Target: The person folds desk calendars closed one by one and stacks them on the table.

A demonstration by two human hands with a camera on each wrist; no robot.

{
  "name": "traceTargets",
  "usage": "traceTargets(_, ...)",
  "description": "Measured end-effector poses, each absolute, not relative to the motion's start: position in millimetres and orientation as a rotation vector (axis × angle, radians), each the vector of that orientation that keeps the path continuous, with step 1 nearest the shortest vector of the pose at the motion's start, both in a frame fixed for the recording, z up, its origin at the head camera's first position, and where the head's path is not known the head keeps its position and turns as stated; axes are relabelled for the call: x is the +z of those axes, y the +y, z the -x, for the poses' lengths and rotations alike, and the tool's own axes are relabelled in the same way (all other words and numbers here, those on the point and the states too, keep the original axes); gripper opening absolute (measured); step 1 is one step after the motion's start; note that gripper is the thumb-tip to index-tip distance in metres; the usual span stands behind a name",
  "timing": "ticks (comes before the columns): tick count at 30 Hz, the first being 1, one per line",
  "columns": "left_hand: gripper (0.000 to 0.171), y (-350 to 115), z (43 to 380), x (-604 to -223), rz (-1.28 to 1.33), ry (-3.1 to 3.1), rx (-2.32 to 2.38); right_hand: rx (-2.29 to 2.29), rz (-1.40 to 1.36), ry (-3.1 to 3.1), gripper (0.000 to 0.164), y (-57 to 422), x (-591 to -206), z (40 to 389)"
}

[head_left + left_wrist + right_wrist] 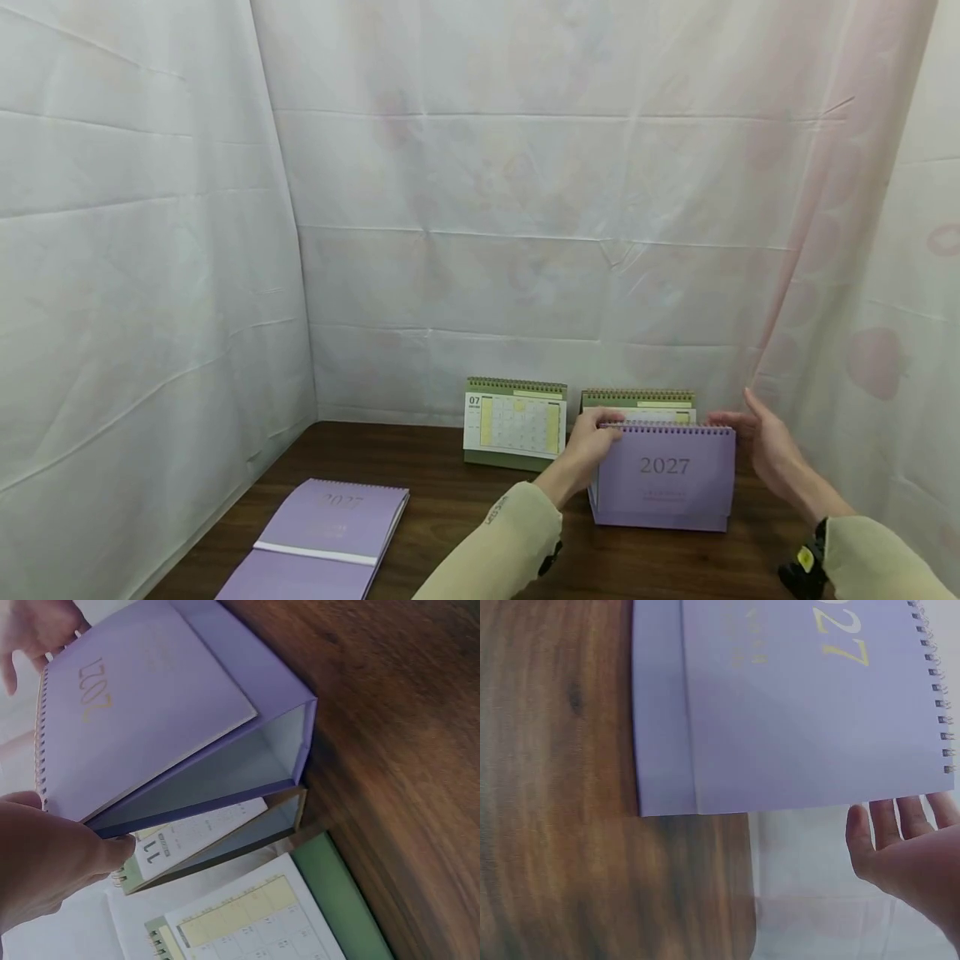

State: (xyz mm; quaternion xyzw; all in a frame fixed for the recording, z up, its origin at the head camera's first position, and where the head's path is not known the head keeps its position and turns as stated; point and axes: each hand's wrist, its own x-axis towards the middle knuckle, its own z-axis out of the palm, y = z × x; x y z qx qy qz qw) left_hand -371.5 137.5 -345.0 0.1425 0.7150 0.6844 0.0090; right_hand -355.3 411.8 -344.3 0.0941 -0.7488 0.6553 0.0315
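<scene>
A purple "2027" desk calendar point(663, 482) point(150, 697) point(795, 705) stands upright on the dark wooden table point(450, 500). My left hand point(600, 427) point(67, 855) grips its top left corner at the spiral binding, the thumb against the back. At the top right corner my right hand point(738, 417) point(900, 825) is held with straight fingers; whether it touches the binding is unclear. Just behind the purple calendar stands a green calendar point(637, 402) point(217, 840), mostly hidden by it.
A second green calendar point(515, 423) point(255, 915) showing month 07 stands to the left, by the back curtain. Another purple 2027 calendar point(322, 533) lies flat at the table's front left. White sheets point(150, 250) close in the left, back and right sides.
</scene>
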Motion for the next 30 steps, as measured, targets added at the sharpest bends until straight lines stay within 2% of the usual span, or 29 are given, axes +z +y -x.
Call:
traceTargets(4, 0.030, 137, 372, -351, -0.392, 2.270, 2.115, 1.956, -0.161, -2.405, 0.085, 408, -355, 357)
traceTargets(7, 0.043, 137, 370, -355, -0.373, 2.298, 2.078, 2.012, -0.062, -2.405, 0.097, 402, -362, 358)
traceTargets(20, 0.089, 139, 356, -372, -0.306, 2.058, 2.110, 2.281, -0.136, -2.375, 0.091, 389, -381, 355)
traceTargets(27, 0.095, 138, 356, -383, -0.230, 1.929, 2.129, 2.352, -0.116, -2.423, 0.111, 391, -394, 352)
traceTargets(30, 0.094, 138, 357, -386, -0.196, 1.874, 2.149, 2.398, -0.109, -2.414, 0.113, 391, -396, 353)
